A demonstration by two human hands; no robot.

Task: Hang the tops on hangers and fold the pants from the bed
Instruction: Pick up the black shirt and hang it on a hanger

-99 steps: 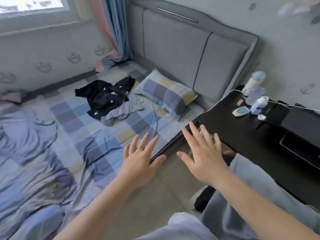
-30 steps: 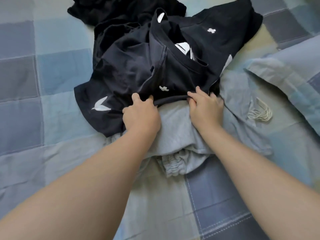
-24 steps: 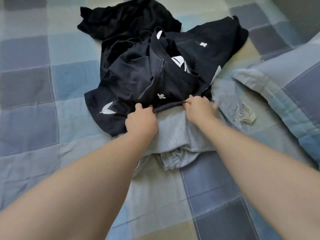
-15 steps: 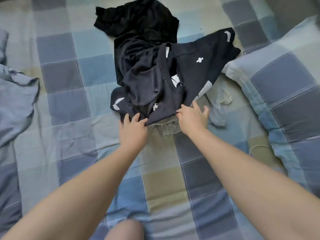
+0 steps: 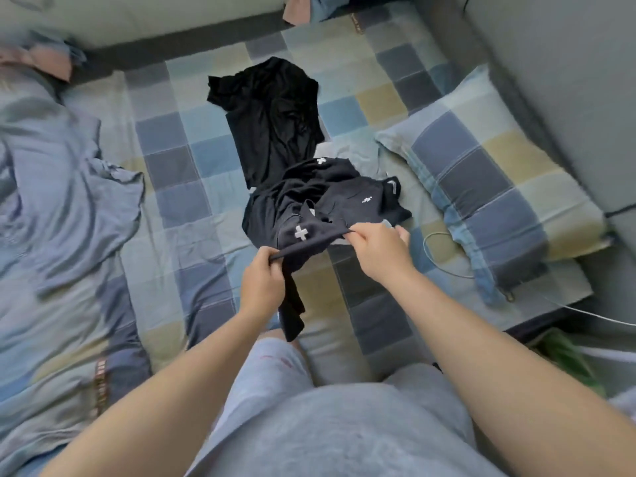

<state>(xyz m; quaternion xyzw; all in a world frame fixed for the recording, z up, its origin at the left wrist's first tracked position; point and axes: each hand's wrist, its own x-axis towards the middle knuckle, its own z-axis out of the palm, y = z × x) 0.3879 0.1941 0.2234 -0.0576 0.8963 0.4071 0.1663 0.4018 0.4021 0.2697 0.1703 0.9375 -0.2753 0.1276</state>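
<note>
We're pinching the navy top (image 5: 330,208) by one edge, left hand (image 5: 263,280) and right hand (image 5: 378,251) both with fingers clamped on the fabric. Most of it is bunching on the bed (image 5: 192,173) dead center. We're thinking the trick is lifting it clear and shaking it out to find the neckline before any hanger goes in (none in sight, btw).

A black top (image 5: 272,111) is lying at 12 o'clock. Grey fabric (image 5: 354,154), probably the pants, is peeking out at 1. The pillow (image 5: 488,180) at 3 and a white cable (image 5: 444,259) at 4 are sitting close, so we're watching for snags.
</note>
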